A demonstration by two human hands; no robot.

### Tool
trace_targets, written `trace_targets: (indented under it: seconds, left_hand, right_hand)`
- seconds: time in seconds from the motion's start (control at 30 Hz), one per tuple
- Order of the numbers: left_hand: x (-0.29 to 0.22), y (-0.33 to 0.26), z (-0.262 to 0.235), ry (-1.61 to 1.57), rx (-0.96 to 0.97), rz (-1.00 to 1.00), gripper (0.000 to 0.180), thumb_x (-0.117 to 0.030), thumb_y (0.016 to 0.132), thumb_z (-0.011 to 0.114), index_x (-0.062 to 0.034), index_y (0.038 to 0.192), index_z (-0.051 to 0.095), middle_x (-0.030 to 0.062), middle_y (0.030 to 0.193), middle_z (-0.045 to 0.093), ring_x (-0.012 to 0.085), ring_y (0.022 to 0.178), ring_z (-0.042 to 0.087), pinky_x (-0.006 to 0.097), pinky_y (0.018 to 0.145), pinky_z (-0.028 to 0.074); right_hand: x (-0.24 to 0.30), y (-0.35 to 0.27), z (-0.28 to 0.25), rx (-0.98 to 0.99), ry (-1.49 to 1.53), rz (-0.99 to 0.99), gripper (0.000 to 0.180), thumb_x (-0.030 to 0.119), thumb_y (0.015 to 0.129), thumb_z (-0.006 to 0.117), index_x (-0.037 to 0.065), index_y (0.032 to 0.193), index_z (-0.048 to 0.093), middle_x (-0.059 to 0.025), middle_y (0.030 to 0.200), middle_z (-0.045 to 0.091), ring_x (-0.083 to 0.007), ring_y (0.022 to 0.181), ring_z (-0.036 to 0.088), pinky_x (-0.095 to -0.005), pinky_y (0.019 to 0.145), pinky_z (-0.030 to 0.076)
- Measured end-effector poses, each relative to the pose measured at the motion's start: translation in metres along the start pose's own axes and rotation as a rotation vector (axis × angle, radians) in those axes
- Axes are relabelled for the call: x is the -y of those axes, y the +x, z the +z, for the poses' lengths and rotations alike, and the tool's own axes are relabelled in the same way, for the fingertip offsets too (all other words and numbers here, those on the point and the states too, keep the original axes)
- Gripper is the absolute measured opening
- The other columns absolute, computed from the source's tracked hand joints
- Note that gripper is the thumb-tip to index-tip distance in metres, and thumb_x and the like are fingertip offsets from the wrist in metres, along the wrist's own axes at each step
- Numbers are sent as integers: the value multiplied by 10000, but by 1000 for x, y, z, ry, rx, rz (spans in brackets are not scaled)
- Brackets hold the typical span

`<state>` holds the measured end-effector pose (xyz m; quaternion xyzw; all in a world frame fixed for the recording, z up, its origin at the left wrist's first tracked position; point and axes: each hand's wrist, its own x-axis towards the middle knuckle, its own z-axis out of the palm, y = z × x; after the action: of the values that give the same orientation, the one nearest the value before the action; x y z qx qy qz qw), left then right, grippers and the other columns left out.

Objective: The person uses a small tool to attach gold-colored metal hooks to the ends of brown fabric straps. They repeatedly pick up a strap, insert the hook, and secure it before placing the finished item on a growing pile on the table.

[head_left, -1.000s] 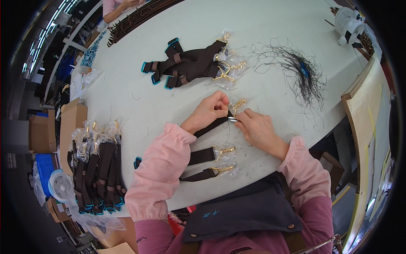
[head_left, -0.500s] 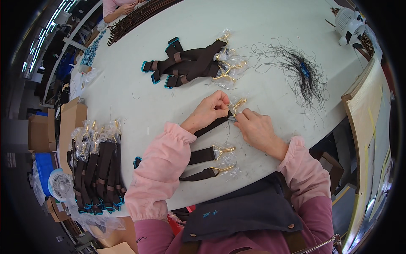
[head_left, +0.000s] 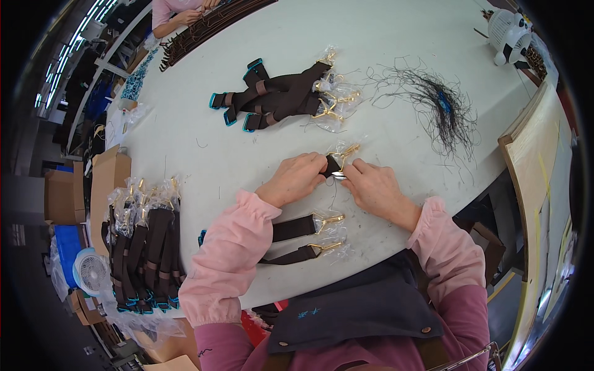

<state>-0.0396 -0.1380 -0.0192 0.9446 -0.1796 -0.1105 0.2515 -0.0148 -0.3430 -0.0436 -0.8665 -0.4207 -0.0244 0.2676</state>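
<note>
Near the middle of the table, my left hand is closed on the end of a dark brown webbing strap. A gold snap hook, partly in clear plastic, hangs from that end and points away to the right. My right hand is closed around small silver thread snips, most of which my fingers hide. Their blades lie against the strap end. Below my hands, a thin dark thread trails down. Nearer me lie two more straps, an upper one and a lower one, both with gold hooks.
Beyond my hands lies a pile of brown straps with teal buckles. A tangle of black threads is at the right. More straps hang over the left edge beside a cardboard box. Another person's hand is at the far left.
My left hand has come down and left from a raised pinch by the hook to grip the strap end. My right hand with the snips has barely moved.
</note>
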Motion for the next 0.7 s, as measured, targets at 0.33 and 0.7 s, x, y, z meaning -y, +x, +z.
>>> trace_targets:
  seconds: [0.33, 0.7]
  left_hand:
    - [4, 7, 4, -18, -66, 79, 94, -59, 791, 584, -38, 820, 496, 125, 805, 546, 321, 819, 523, 408, 712, 414]
    - [5, 11, -4, -204, -84, -9, 132, -69, 786, 604, -37, 857, 498, 122, 802, 555, 311, 812, 536, 403, 704, 419]
  right_hand:
    - [5, 3, -2, -20, -44, -19, 142, 160, 797, 613, 52, 788, 521, -64, 744, 520, -219, 635, 603, -346, 462, 450]
    - [4, 2, 6, -7, -118, -72, 122, 127, 783, 599, 55, 822, 509, -69, 790, 530, -213, 643, 611, -346, 477, 465]
